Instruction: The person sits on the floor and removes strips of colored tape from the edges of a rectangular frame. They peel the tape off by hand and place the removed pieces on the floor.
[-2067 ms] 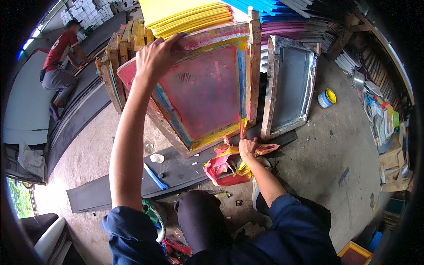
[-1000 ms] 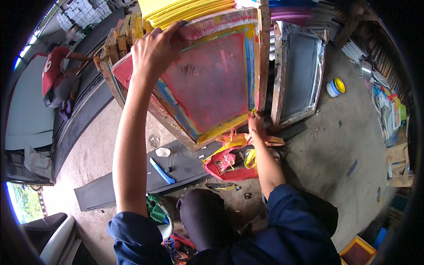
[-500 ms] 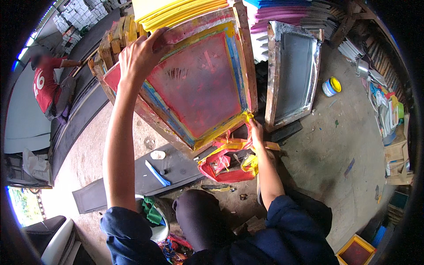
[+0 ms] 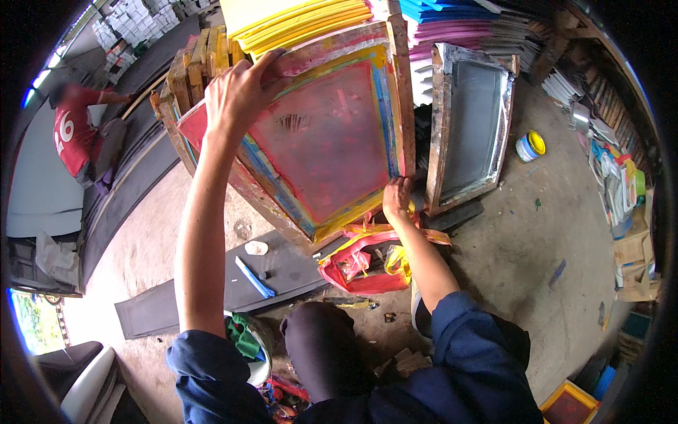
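A wooden screen-printing frame (image 4: 325,145) leans tilted in front of me, its reddish mesh bordered by yellow and blue tape. My left hand (image 4: 239,93) grips its upper left edge, thumb over the wood. At the lower right corner of the mesh, my right hand (image 4: 399,199) has its fingers bent and pinched together against the border; what lies between them is hidden. Loose red and yellow tape strips (image 4: 374,284) hang and lie in a tangle just below that hand. A second screen frame (image 4: 472,127) with grey mesh stands to the right.
A yellow-topped paint can (image 4: 531,145) stands on the floor at right. Stacked yellow sheets (image 4: 296,25) rise behind the frame. On a dark board (image 4: 205,290) lie a blue tool (image 4: 256,278) and a white lid (image 4: 256,248). A person in red (image 4: 76,138) crouches far left.
My right hand has moved slightly up and left along the corner, and yellow tape no longer shows at its fingertips. My left hand keeps its grip; the view has shifted a little.
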